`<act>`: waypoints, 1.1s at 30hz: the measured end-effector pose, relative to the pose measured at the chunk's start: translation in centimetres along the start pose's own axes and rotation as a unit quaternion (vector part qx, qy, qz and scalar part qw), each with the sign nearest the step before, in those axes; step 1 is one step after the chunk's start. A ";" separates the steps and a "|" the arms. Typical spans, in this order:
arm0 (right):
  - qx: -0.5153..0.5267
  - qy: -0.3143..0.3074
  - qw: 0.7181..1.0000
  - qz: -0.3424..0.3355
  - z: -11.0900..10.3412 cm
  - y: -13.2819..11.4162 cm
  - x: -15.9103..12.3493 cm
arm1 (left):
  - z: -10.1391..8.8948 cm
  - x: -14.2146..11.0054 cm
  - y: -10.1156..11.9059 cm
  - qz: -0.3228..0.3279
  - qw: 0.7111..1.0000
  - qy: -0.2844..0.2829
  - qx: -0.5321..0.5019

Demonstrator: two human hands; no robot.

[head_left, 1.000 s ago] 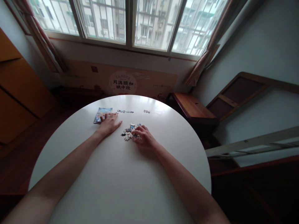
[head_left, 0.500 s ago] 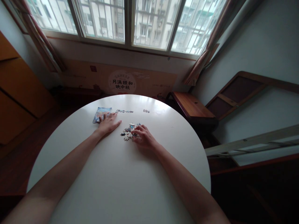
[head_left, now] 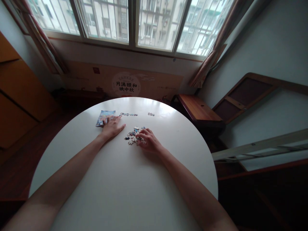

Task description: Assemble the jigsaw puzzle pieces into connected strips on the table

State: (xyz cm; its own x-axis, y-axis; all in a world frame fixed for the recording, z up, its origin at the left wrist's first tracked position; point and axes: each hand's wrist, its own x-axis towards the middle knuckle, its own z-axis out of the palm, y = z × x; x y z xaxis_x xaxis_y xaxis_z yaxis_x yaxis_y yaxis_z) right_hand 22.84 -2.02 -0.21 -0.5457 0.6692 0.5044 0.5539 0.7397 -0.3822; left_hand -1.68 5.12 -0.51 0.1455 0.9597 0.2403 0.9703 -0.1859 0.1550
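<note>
My left hand point(head_left: 111, 127) lies with fingers spread, its fingertips over the lower right part of a blue picture packet point(head_left: 101, 119) and the thumb pointing right. Just right of centre, my right hand point(head_left: 148, 140) reaches into a loose pile of jigsaw puzzle pieces point(head_left: 132, 136). Its fingers are bent, and thumb and index finger close around a puzzle piece at the pile's right side; the fingers partly hide it. Pale, blue and dark pieces show in the pile. Beyond the hands is a row of puzzle pieces point(head_left: 129, 114), and a smaller group of pieces point(head_left: 151, 114) lies to its right.
Everything rests on a round white table point(head_left: 115, 186). A wooden bench point(head_left: 198, 109) stands beyond its right edge, near a wooden frame point(head_left: 245, 93) against the wall. Barred windows point(head_left: 106, 22) run along the far side, with an orange cabinet point(head_left: 19, 93) on the left.
Almost nothing differs. Both hands keep their places, and the whole view has shifted very slightly.
</note>
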 end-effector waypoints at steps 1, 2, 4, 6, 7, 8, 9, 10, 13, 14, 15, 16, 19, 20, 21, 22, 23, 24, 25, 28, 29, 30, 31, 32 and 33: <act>0.000 0.000 1.000 -0.001 0.0 0.0 0.0 | 0.0 0.0 0.0 0.000 1.000 0.000 0.000; 0.000 0.000 1.000 -0.002 0.0 0.0 0.0 | 0.0 0.0 0.0 0.001 1.000 -0.001 0.001; 0.002 -0.002 1.000 -0.002 -0.1 -0.1 0.0 | 0.0 0.0 0.1 0.001 1.000 0.000 0.002; 0.002 -0.003 1.000 0.000 -0.1 -0.1 0.0 | 0.0 0.0 0.1 0.000 1.000 0.000 0.005; 0.002 -0.003 1.000 0.001 -0.1 -0.1 0.0 | -0.1 -0.1 0.1 0.000 1.000 0.000 0.006; 0.002 -0.003 1.000 0.002 -0.2 -0.1 0.0 | -0.1 -0.1 0.1 0.000 1.000 0.000 0.007; 0.001 -0.003 1.000 0.002 -0.2 -0.2 0.0 | -0.1 -0.1 0.1 0.000 1.000 0.000 0.007; 0.000 -0.003 1.000 0.002 -0.2 -0.2 0.0 | -0.1 -0.1 0.1 -0.001 1.000 -0.001 0.007; 0.000 -0.002 1.000 0.001 -0.2 -0.2 0.1 | 0.0 -0.1 0.1 -0.004 1.000 0.001 0.004; 0.000 -0.001 1.000 0.000 -0.2 -0.2 0.1 | 0.0 -0.1 0.1 -0.004 1.000 0.002 0.004; 0.001 0.001 1.000 0.000 -0.2 -0.2 0.0 | 0.0 -0.1 0.1 -0.004 1.000 0.002 0.005; 0.001 0.002 1.000 -0.002 -0.2 -0.2 0.0 | 0.0 -0.1 0.1 -0.003 1.000 0.002 0.005; 0.002 0.005 1.000 -0.004 -0.1 -0.1 0.0 | 0.0 0.0 0.1 -0.004 1.000 -0.002 0.005; 0.003 0.004 1.000 -0.003 -0.1 -0.1 0.0 | -0.1 0.0 0.1 -0.005 1.000 -0.003 0.004; 0.003 0.003 1.000 -0.002 -0.1 -0.1 0.0 | -0.1 0.0 0.2 -0.005 1.000 -0.003 0.004; 0.003 0.001 1.000 -0.002 -0.1 -0.1 0.0 | -0.1 0.0 0.2 -0.004 1.000 -0.002 0.004; 0.004 -0.001 1.000 -0.001 -0.1 -0.1 0.0 | -0.1 0.0 0.2 -0.003 1.000 -0.001 0.003; 0.004 -0.002 1.000 -0.001 -0.1 -0.1 0.0 | -0.1 -0.1 0.2 -0.003 1.000 0.000 0.003; 0.004 -0.002 1.000 0.000 -0.1 -0.1 0.0 | -0.1 -0.1 0.2 -0.003 1.000 0.001 0.003; -0.003 -0.003 1.000 0.008 -0.1 -0.1 0.0 | -0.2 -0.2 0.2 -0.001 1.000 0.013 -0.001; -0.007 -0.004 1.000 0.011 -0.1 -0.1 0.0 | -0.3 -0.2 0.2 0.006 1.000 0.026 -0.004; -0.010 -0.008 1.000 0.013 -0.1 -0.1 0.0 | -0.4 -0.3 0.2 0.018 0.999 0.044 -0.007; -0.013 -0.013 1.000 0.016 -0.2 -0.1 0.0 | -0.6 -0.4 0.4 0.035 0.997 0.066 -0.011; -0.016 -0.018 1.000 0.019 -0.2 -0.2 0.0 | -0.8 -0.5 0.5 0.056 0.994 0.092 -0.014; -0.019 -0.023 0.999 0.022 -0.3 -0.3 0.0 | -0.9 -0.6 0.8 0.081 0.990 0.114 -0.014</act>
State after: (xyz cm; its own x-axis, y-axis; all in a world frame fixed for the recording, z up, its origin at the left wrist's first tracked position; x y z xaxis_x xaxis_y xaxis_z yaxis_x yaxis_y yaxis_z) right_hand 22.88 -2.24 0.14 -0.5484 0.7045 0.4506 0.6012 0.7066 -0.3732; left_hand -1.21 4.19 0.35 0.2488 0.8445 0.4743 0.9311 -0.3435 0.1230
